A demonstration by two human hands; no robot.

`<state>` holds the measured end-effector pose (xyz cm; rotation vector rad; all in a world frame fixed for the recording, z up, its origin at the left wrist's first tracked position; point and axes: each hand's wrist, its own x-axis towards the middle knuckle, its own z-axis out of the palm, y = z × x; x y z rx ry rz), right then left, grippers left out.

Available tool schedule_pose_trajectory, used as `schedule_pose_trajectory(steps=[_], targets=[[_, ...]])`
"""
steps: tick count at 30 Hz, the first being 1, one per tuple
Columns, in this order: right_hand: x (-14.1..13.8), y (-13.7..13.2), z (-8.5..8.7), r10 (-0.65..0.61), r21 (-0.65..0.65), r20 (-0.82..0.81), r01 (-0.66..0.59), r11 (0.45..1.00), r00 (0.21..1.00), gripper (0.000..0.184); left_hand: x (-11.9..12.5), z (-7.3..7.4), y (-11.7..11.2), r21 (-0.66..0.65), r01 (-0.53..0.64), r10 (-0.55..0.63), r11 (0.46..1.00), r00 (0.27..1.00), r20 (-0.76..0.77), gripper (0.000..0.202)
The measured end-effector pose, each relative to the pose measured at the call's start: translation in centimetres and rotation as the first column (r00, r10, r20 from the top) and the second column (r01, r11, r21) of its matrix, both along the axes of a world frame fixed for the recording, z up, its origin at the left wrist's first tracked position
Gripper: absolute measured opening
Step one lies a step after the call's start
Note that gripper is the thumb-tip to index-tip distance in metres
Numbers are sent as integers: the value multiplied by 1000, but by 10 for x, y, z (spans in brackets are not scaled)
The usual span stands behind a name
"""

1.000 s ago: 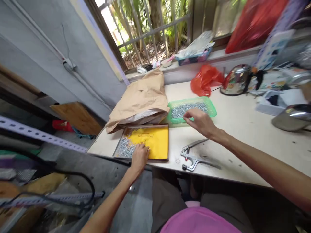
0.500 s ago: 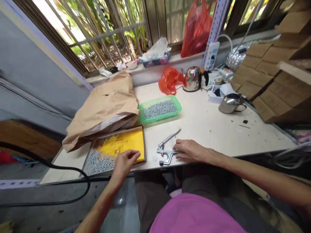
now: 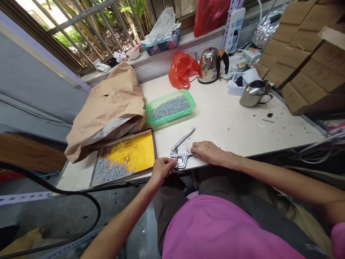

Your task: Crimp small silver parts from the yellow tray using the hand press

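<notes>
A metal plier-like hand tool (image 3: 181, 150) lies near the front edge of the white table (image 3: 229, 122). My right hand (image 3: 206, 152) rests on its lower handle, fingers curled over it. My left hand (image 3: 162, 169) is pinched at the tool's jaw end, holding something too small to make out. Left of it sits a shallow tray with a yellow sheet (image 3: 126, 157) and a pile of small silver screws (image 3: 110, 169). Behind the tool stands a green basket (image 3: 170, 107) full of the same screws.
A crumpled brown paper bag (image 3: 110, 104) lies at the table's left. A red plastic bag (image 3: 181, 70), a steel kettle (image 3: 208, 65) and a steel mug (image 3: 253, 94) stand at the back. Cardboard boxes (image 3: 304, 54) are stacked at the right. A black cable (image 3: 67, 194) loops at lower left.
My right hand left the green basket and came down onto the tool. My left hand moved from the yellow tray over to the tool's jaw. The view swung right and down.
</notes>
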<state>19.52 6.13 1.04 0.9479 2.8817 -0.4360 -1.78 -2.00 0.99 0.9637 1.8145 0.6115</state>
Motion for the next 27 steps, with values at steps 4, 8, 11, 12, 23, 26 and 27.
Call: schedule_pose_trajectory(steps=[4,8,11,12,23,26,27], targets=[[2,2,-4,-6,-2,-20,6,1000,1000,19,3,-3,0,-62,-44,46,997,998,33,32],[3,0,-10,-13,8,-48,13,1000,999,18,1,-2,1,-155,-34,45,987,996,71,37],[4,-2,-10,-27,2,-43,27,1000,999,20,0,1,5,-222,-1,24,975,994,103,38],[5,-1,-9,-23,-7,-44,23,1000,999,19,0,2,6,-236,7,19,972,994,110,38],[-5,55,6,91,37,32,-92,995,995,90,-1,0,7,-247,14,13,969,994,105,37],[-7,52,7,100,52,46,-102,993,994,79,-1,-3,7,-238,12,15,971,994,108,37],[-6,49,7,95,62,40,-97,993,995,75,-2,-3,7,-235,15,11,972,994,107,37]])
